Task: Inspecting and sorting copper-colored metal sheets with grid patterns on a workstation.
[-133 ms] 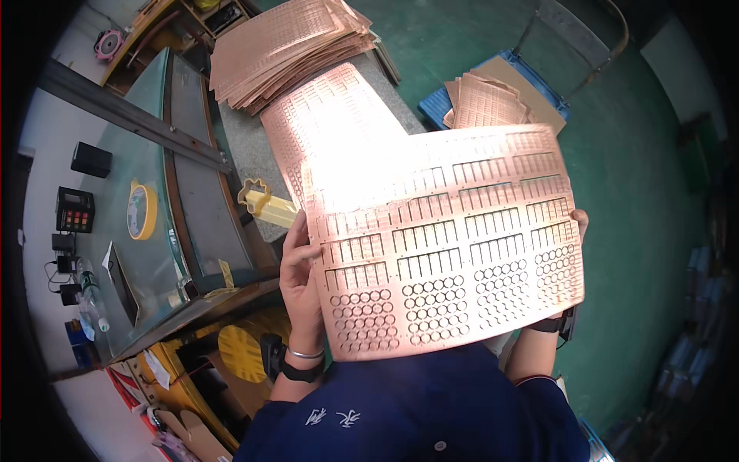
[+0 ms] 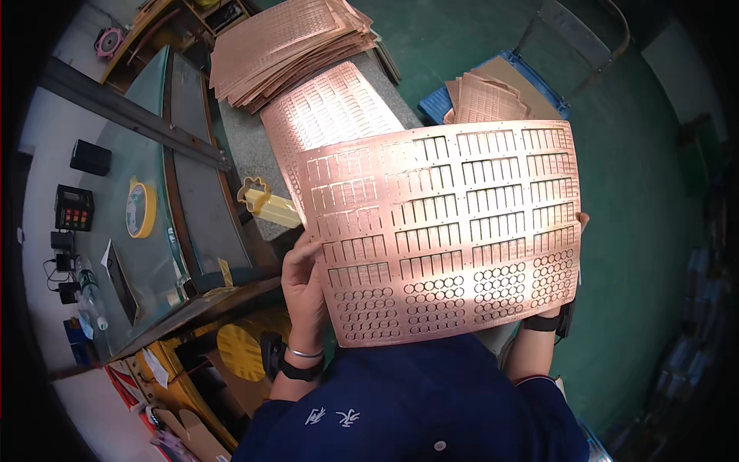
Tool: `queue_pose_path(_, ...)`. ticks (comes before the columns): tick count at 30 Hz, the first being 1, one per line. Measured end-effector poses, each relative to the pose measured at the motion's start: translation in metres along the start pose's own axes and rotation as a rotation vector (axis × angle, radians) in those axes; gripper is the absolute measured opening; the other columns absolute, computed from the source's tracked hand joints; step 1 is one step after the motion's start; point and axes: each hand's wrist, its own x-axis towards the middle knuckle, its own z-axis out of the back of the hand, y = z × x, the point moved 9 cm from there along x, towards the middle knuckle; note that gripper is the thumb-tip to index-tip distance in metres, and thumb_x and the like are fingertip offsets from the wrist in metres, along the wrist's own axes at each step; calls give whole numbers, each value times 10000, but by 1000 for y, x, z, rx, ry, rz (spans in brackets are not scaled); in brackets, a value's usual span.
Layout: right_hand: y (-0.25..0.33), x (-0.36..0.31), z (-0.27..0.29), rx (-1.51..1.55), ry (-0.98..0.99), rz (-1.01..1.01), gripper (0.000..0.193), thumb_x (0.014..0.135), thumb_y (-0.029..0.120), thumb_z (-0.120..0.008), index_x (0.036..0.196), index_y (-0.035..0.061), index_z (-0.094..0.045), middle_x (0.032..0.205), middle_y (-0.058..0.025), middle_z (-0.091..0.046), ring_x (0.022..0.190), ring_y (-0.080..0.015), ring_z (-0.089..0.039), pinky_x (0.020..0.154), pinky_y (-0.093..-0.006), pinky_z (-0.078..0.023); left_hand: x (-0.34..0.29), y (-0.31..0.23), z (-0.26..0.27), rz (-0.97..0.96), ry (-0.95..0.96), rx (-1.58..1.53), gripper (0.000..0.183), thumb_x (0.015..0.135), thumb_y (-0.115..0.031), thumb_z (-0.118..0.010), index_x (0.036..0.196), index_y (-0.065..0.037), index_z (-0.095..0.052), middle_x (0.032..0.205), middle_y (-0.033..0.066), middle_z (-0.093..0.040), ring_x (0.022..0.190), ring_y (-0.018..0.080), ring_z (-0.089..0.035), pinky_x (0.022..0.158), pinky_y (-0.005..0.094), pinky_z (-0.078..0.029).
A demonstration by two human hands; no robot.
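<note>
Copper sheet (image 2: 450,231), punched with rows of slots and rings, is being held up flat in front of me, its long axis running left to right. My left hand (image 2: 304,289) is gripping its left edge, fingers curled behind. My right hand (image 2: 573,231) is mostly hidden at the right edge, clamped on it too. Beyond, a second sheet (image 2: 327,112) is lying on the grey table (image 2: 246,162), below a stack of sheets (image 2: 289,42).

Punched sheet (image 2: 446,231) held up in front of the body, left hand (image 2: 304,289) at its left edge, right hand (image 2: 570,269) behind its right edge. Behind it, another sheet (image 2: 327,115) lies on the bench (image 2: 246,165); a stack of sheets (image 2: 285,42) sits farther back. Roll of tape (image 2: 141,209) to the left. Smaller stack (image 2: 485,96) on a crate (image 2: 435,104), right rear.
</note>
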Motion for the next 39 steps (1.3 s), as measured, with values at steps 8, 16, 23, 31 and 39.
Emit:
queue_pose_path(8,21,-20,30,-149,-89,323,274,922,95,-405,1171,127,-516,1185,-133,-547,1070,-258,-559,878,-414,-514,-1,17,0,216,30,-317,249,902,-33,-502,1149,-9,-479,1118,129,-573,1017,182,-566,881,310,-469)
queue_pose_path(16,37,-27,35,-236,-92,418,317,851,-33,-454,1099,139,-549,1109,-168,-574,989,-279,-603,794,-408,-562,1,21,-6,298,13,-354,335,896,-43,-480,1226,-6,-440,1158,127,-529,1075,188,-523,948,316,-420)
queue_pose_path(23,38,-23,18,-400,-89,362,478,854,95,-543,1298,5,-390,1222,-239,-498,1079,-300,-557,874,-389,-519,7,29,-8,309,7,-372,278,904,-52,-482,1177,-5,-464,1129,106,-544,1038,163,-538,911,296,-441)
queue_pose_path(31,25,-2,79,-594,-191,115,360,916,150,-505,1202,-66,-473,1130,-142,-584,959,-176,-606,828,-285,-493,17,57,-16,415,43,-133,336,920,-84,-466,1239,10,-423,1192,168,-528,1028,199,-563,881,308,-464)
queue_pose_path(39,84,55,162,-206,-254,406,400,956,150,-416,1314,-10,-338,1210,-156,-509,1032,-218,-574,900,-348,-500,46,64,15,308,-119,123,281,925,-80,-440,1196,-8,-461,1138,155,-549,983,229,-590,827,302,-487)
